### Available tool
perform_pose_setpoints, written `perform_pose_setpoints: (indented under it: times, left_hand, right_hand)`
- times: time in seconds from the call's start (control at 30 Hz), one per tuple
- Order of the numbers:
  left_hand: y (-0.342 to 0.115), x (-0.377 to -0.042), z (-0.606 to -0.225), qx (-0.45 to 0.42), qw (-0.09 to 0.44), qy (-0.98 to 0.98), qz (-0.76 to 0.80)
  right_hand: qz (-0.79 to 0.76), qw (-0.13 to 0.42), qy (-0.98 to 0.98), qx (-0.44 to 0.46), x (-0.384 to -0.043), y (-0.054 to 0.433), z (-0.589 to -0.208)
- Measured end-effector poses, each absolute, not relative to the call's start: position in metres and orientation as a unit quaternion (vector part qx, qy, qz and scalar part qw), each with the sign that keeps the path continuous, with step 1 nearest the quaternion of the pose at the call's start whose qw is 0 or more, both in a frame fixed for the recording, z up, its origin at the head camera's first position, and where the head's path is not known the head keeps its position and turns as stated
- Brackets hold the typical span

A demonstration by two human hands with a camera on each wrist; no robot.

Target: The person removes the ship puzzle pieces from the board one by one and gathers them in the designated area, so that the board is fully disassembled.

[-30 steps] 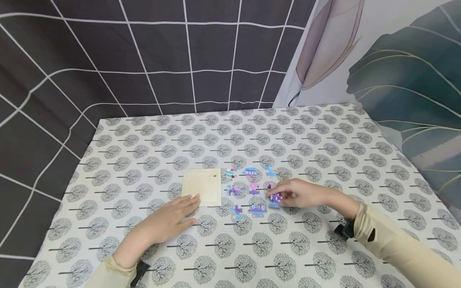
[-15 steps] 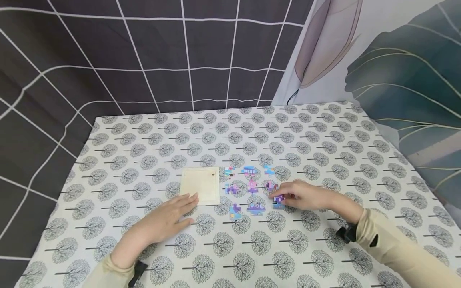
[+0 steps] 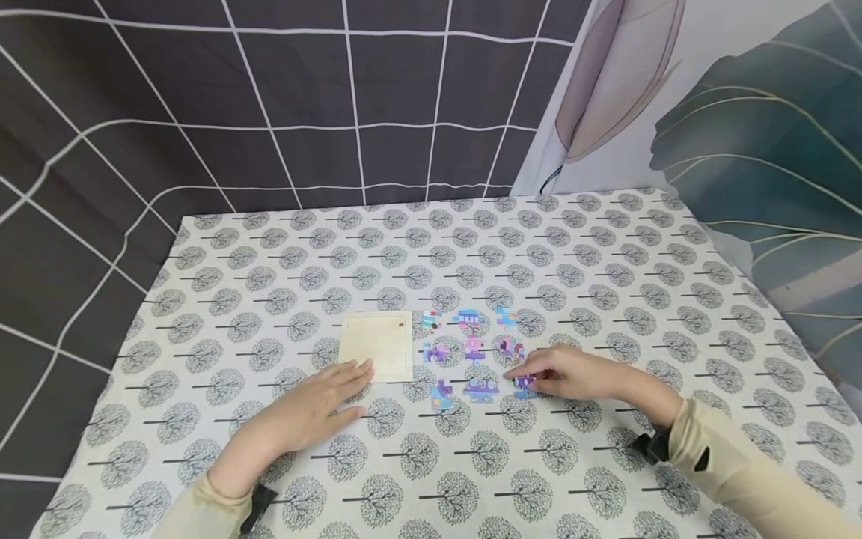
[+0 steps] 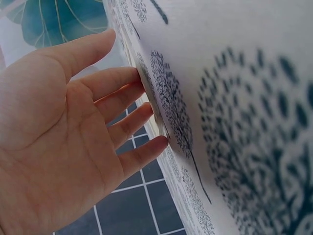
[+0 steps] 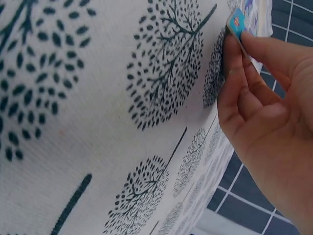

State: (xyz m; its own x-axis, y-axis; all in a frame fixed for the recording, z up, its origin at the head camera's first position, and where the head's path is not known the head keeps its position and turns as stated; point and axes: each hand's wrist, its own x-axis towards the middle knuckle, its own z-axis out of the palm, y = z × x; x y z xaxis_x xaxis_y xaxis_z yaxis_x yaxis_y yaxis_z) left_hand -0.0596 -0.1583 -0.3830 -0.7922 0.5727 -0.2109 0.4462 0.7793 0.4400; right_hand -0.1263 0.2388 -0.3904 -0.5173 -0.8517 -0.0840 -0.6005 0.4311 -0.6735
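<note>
Several colourful jigsaw pieces lie spaced apart in rows on the tablecloth, among them a purple-and-blue piece point(image 3: 481, 389) in the near row and a pink piece point(image 3: 474, 346) in the middle. My right hand point(image 3: 566, 373) pinches the near-right jigsaw piece point(image 3: 524, 392) between thumb and fingers. In the right wrist view that piece's blue corner point(image 5: 236, 23) sticks out from the fingertips, close to the cloth. My left hand point(image 3: 313, 408) lies with fingers extended, fingertips resting on the near-left edge of a pale square puzzle tray point(image 3: 387, 352). In the left wrist view its fingers point(image 4: 129, 122) are spread and straight.
The table is covered with a white cloth point(image 3: 377, 262) printed with grey trees. Behind it hangs a dark curtain point(image 3: 296, 82) with white grid lines, and a leaf-patterned curtain point(image 3: 768, 150) stands at the right. The tray sits just left of the jigsaw pieces.
My right hand has shifted slightly right with the near-right jigsaw piece, lowering it into line with the near row. The left hand stays on the tray's edge.
</note>
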Motion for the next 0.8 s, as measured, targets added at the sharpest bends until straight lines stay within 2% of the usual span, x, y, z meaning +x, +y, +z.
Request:
perform_pose_setpoints:
  times: [0.43,0.63,0.8]
  left_hand:
    - [-0.159,-0.060,-0.381,0.280,0.170,0.927,0.183]
    - [-0.159,-0.060,-0.383,0.274,0.174,0.928,0.183]
    - [-0.158,-0.058,-0.385,0.275,0.154,0.931,0.182]
  right_hand:
    - [-0.195,0.082,0.885,-0.415,-0.103,0.231,-0.392]
    - [-0.202,0.069,0.886,-0.411,-0.102,0.233,-0.398]
    - [-0.208,0.065,0.885,-0.411,-0.101,0.235,-0.399]
